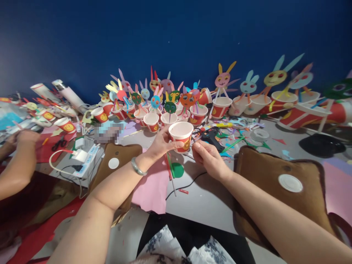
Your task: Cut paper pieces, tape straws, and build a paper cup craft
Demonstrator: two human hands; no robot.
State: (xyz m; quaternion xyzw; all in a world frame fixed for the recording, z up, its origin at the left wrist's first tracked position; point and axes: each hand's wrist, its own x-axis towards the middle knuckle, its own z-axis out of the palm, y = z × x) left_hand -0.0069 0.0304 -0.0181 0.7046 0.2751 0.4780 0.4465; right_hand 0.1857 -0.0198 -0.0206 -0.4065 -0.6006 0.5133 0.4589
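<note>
In front of me my left hand (161,146) holds a red and white paper cup (180,132) upright, thumb across its front and fingers behind. The cup's open top faces up and its inside looks white. Just right of the cup, my right hand (206,157) is closed in a pinch; whatever lies between its fingertips is too small to make out. Beneath the cup, a red stick and a green stick (169,167) lie beside a green paper disc (177,170). Pink paper (152,190) spreads below my left wrist.
Paper cups with rabbit-like paper figures (222,80) line the back by the blue wall. A black glue gun (210,137) lies among paper scraps. Brown cushions (280,198) flank my arms. A power strip (89,159) and scissors (59,143) are at left, near another person's arm (22,165).
</note>
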